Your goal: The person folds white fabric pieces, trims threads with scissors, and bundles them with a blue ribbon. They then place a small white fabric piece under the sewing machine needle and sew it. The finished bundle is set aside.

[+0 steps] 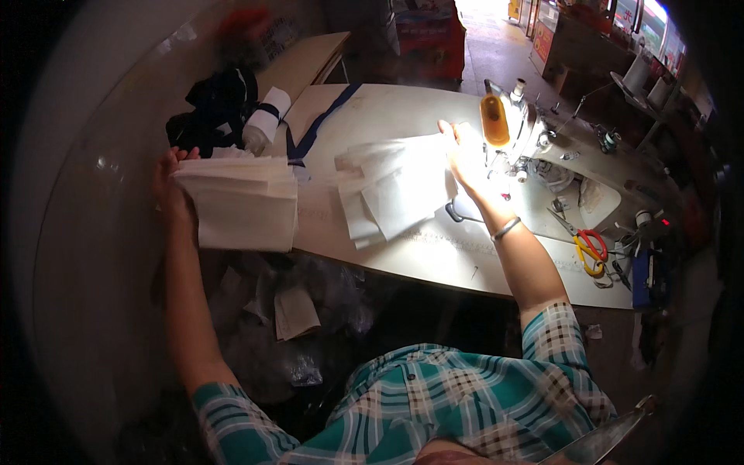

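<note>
My left hand [172,182] is closed on the outer edge of a stack of white fabric pieces [244,213], held over the left end of the sewing table [418,101]. Its layers show along the top, slightly fanned. In my right hand [463,155], the right edge of a second bunch of white fabric pieces [407,186] is pinched. These overlap unevenly and spread toward the left above the tabletop. A gap separates the two bunches. Just right of my right hand stands a sewing machine [525,132], its lamp glaring on my wrist and the fabric.
Scissors [593,252] with red and yellow handles lie right of my forearm, near a blue box [649,279]. A dark blue strip [322,120], a white roll [267,112] and dark cloth [213,108] lie at the far left. Thread cones [637,74] stand far right.
</note>
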